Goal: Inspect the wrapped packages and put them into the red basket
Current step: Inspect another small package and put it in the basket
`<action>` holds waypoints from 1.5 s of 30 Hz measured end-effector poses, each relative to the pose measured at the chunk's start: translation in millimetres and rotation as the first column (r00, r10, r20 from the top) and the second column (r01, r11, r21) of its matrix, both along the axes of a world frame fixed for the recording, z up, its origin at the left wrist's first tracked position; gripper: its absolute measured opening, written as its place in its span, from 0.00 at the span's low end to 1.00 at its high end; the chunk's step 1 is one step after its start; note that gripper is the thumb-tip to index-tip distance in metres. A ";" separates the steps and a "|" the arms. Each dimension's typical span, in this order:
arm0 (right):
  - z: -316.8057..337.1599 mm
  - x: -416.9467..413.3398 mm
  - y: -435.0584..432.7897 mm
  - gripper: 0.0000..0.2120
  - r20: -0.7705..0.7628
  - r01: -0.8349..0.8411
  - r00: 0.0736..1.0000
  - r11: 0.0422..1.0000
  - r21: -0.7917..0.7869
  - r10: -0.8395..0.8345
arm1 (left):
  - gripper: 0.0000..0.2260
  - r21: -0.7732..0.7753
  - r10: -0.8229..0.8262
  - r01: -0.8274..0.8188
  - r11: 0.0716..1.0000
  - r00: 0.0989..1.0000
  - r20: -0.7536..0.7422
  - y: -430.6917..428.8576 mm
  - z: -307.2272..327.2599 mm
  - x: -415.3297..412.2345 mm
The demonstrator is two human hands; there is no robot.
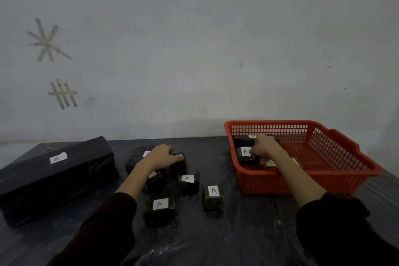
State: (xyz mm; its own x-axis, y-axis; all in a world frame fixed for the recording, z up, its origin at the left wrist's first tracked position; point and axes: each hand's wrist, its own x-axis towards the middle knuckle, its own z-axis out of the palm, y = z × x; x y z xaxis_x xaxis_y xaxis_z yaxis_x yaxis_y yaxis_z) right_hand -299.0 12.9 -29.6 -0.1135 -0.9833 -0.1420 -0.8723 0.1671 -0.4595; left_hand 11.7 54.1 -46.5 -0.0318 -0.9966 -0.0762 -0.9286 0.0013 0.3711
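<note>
Reaching into basket (323, 179), right of centre in frame: right hand (264, 147) is at the basket's left end, fingers curled down around a labelled pack (245, 155), white "A" tag facing up. This pack sits low against the left wall; cannot tell whether it rests on the basket floor. Rear pack (243, 141) lies just behind it, also inside the basket, partly hidden by the hand.

Left hand (163, 156), centre of frame, lies palm down on a small pack (180, 165), fingers bent over its top and far edge, gripping it. Flat pack (135, 157) is just behind the wrist, tag half covered.

Loose packs on table (237, 233), all outside the basket, tags up:
- middle pack (188, 183), just below the left hand
- right pack (212, 197), nearest the basket, apart from it
- near pack (159, 209), beside the left forearm
- long pack (56, 175), far left, much the largest

Table is covered in dark wrinkled film. Both sleeves are dark. Tape marks (48, 41) are on the wall, upper left
</note>
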 end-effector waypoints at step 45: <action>78.0 104.3 120.8 0.16 0.813 -0.101 0.309 0.867 -0.488 0.494 | 0.25 -0.421 -0.350 -0.095 0.902 0.411 -0.842 100.8 80.1 -36.7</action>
